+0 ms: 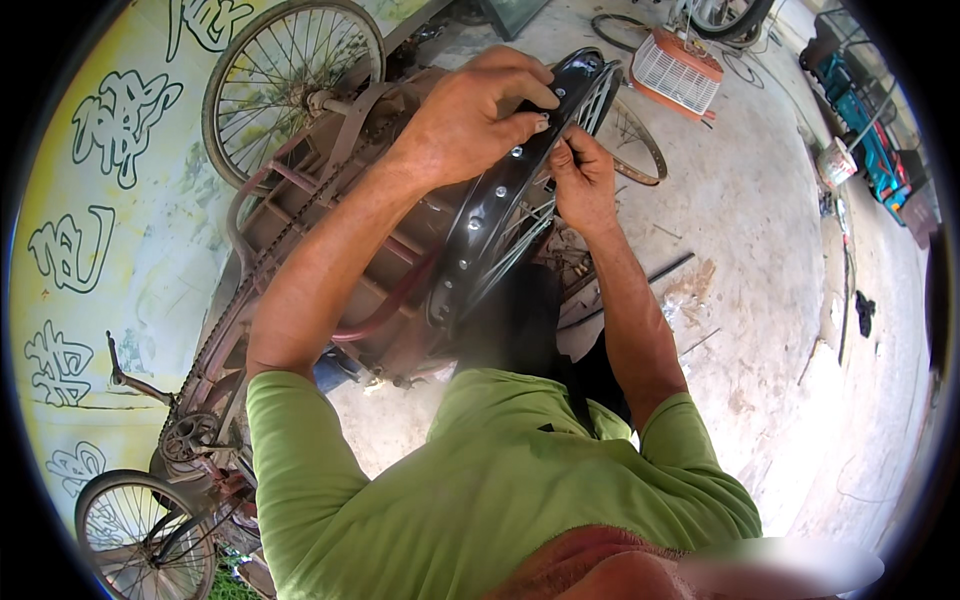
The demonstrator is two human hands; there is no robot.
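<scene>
I've got both hands up on a black wheel rim (pixel 505 195), held edge-on in front of my chest. Its long axis runs diagonal: top end points up and to the right, near a white and orange fan grille (pixel 676 72) on the floor; bottom end drops down-left toward my green shirt (pixel 480 490). Inner face of the rim w/ its row of spoke holes faces me, and the spokes (pixel 520 235) show on the right side of it.

Left hand (pixel 475 115) is clamped over the upper part of the rim, fingers curled round the edge, thumb side on the inner face, so a firm hold, not spread. Right hand (pixel 582 180) sits just below and to the right, touching the rim's right edge, fingers pinched narrow. Can't tell if there's a small part between them, too tiny to see.

Behind the rim, to my left, a rusty reddish tricycle frame (pixel 300 200) lies w/ its chain (pixel 235 300) running diagonal, one spoked wheel (pixel 290 80) at top and another wheel (pixel 145 535) at lower left. A loose tyre (pixel 640 150) lies on the concrete floor (pixel 760 250) just past the rim. Yellow wall (pixel 100 200) w/ painted characters at left.
</scene>
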